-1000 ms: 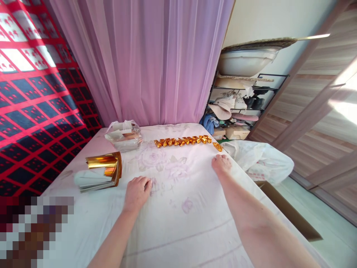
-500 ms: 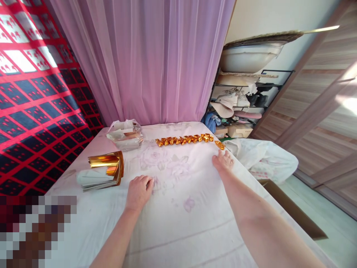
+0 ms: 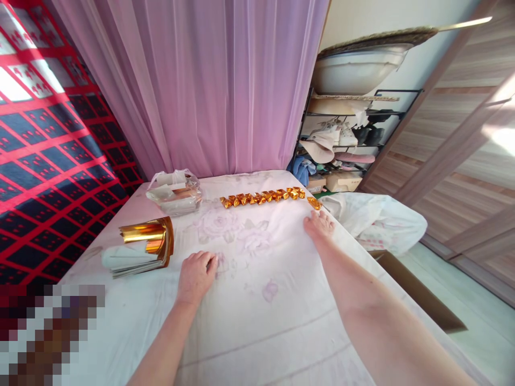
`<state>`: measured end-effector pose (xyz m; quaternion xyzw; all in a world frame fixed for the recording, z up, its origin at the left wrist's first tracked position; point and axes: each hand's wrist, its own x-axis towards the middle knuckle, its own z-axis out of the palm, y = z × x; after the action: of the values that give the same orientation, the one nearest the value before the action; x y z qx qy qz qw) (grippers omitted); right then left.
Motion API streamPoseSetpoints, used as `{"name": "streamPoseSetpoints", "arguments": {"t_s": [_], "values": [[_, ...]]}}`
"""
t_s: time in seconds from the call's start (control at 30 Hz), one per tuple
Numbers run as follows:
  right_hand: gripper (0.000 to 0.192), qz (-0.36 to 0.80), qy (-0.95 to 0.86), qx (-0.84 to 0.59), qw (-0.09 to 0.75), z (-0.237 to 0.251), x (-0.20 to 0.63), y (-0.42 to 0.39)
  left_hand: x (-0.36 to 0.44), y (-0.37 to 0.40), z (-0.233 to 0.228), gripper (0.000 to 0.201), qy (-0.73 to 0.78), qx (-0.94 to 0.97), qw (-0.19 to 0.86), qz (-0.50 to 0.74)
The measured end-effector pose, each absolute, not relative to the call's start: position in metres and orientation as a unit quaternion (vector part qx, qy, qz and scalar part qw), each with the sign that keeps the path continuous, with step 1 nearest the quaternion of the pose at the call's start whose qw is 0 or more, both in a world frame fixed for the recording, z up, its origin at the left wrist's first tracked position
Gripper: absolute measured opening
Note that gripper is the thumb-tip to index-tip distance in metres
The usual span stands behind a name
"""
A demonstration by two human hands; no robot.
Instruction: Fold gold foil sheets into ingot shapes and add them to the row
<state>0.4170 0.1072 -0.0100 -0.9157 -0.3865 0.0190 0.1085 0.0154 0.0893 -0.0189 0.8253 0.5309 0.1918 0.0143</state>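
Now both hands lie flat and empty, left hand (image 3: 196, 273) mid-worktop, right hand (image 3: 318, 225) near the right edge; a nudge could knock that stray gold piece (image 3: 314, 203) off.

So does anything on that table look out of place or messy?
One gold folded piece lies apart from the neat gold row, just beyond the right hand. The top sheets of the gold foil stack curl upward.
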Motion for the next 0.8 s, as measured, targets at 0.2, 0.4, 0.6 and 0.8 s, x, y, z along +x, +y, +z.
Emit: {"name": "streamPoseSetpoints", "arguments": {"t_s": [0.2,0.4,0.6,0.8], "values": [[0.052,0.024,-0.390,-0.914,0.105,-0.009,0.415,0.105,0.016,0.089,-0.017,0.026,0.534,0.825,0.015,0.187],[0.046,0.019,-0.410,-0.906,0.108,-0.010,0.403,0.097,0.019,0.087,-0.013,0.025,0.542,0.821,0.019,0.176],[0.047,0.019,-0.439,-0.892,0.109,-0.011,0.375,0.086,0.021,0.085,-0.010,0.023,0.554,0.814,0.030,0.170],[0.044,0.023,-0.495,-0.861,0.116,-0.016,0.324,0.076,0.023,0.083,-0.007,0.023,0.562,0.809,0.042,0.169]]}}
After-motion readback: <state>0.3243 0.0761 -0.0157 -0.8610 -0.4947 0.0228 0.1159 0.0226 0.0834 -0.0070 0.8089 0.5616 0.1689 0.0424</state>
